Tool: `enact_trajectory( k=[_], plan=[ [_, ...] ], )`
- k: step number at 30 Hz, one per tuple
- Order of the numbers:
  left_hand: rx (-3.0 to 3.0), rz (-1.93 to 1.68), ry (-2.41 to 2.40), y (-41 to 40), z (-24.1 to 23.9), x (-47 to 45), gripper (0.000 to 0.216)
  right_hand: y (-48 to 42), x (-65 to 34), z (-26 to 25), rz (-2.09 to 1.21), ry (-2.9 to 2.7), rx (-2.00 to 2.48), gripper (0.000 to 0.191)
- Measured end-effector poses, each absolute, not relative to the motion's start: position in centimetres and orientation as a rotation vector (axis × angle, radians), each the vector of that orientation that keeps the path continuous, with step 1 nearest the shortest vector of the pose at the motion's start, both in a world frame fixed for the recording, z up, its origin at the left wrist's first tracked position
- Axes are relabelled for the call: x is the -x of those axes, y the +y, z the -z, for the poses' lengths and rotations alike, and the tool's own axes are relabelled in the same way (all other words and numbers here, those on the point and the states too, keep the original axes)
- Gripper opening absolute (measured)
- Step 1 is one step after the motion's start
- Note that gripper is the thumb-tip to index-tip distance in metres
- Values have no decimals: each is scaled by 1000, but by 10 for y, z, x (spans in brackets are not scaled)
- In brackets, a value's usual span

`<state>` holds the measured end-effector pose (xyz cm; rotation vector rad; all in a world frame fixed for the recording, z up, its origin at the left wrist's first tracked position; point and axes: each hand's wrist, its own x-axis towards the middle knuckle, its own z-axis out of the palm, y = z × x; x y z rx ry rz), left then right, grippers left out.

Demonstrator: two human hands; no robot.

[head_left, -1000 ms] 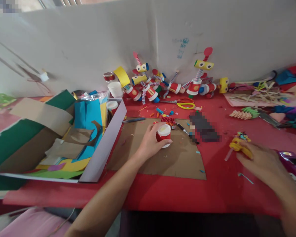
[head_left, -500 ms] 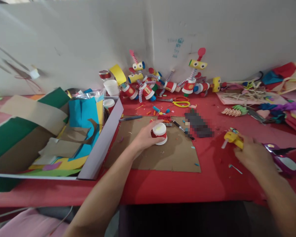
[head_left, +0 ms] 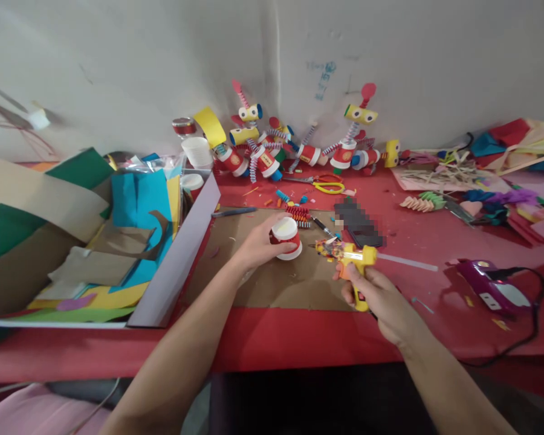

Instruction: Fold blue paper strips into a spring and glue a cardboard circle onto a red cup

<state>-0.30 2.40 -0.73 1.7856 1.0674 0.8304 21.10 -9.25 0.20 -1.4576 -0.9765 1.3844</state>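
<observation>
My left hand (head_left: 257,246) is closed around a red and white paper cup (head_left: 286,240) that stands upside down on a brown cardboard sheet (head_left: 272,290). In my right hand (head_left: 376,296) is a yellow hot glue gun (head_left: 360,260), gripped by its handle. Its nozzle points left toward the cup, a short gap away, and a clear glue stick (head_left: 410,262) juts from its back. Just behind the cup lie folded paper springs (head_left: 297,212), red and striped. A craft knife or pen (head_left: 323,227) rests beside them.
To the left stands a box (head_left: 176,266) of coloured paper. Paper-cup figures (head_left: 265,162) line the wall, with yellow-handled scissors (head_left: 329,186) before them. A blurred dark phone-like object (head_left: 360,222) and a purple power unit (head_left: 494,287) with a black cord lie to the right.
My right hand has lifted the glue gun from the table's right side and brought it left, over the cardboard near the cup. My left hand still holds the cup.
</observation>
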Motion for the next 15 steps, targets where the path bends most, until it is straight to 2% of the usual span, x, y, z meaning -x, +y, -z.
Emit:
enact_trajectory(
  k=[15],
  plan=[
    [-1825, -808, 1076, 24, 7, 0, 58, -87, -203, 12, -1434, -964, 1461, 37]
  ],
)
